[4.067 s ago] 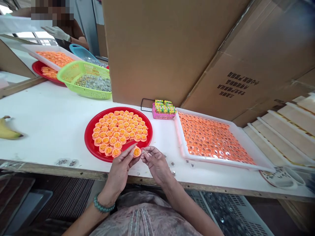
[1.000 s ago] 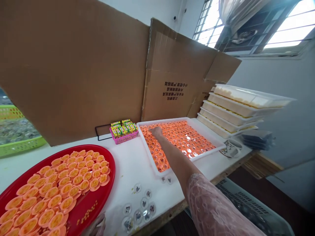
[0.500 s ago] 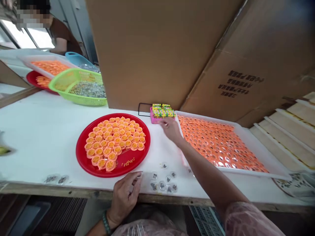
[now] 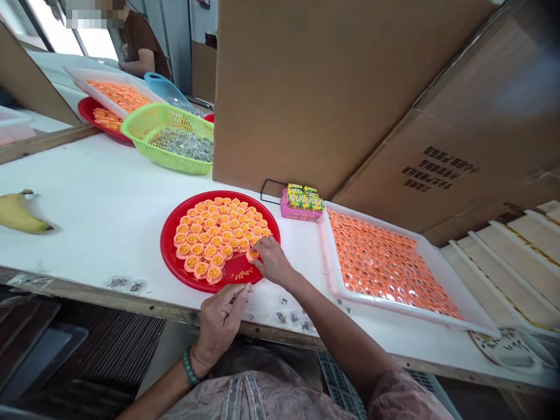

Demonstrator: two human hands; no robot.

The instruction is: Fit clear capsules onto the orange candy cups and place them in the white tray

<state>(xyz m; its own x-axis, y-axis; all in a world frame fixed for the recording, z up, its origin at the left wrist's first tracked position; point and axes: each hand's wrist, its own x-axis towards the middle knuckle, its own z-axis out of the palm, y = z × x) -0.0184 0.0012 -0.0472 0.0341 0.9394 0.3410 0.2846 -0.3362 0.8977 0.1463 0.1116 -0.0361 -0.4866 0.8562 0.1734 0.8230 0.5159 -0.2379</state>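
My right hand reaches over the right rim of a round red tray. Its fingertips are closed on a small orange round cup with a yellow middle. Many like it cover much of the tray, and small yellow bits lie loose on its bare front part. My left hand is at the tray's front edge, thumb and fingers pinched together; whatever they hold is too small to make out. Clear round covers with dark marks lie on the table below my right forearm.
A pink basket of yellow-green packets stands by the cardboard. Right of it lies a white tray of covered orange pieces. Leftward are a green basket, a banana and more clear covers. A person is behind.
My right hand has come from the pink basket to the red tray and taken hold of an orange cup. My left hand stays pinched near the tray's front. The view has shifted left.
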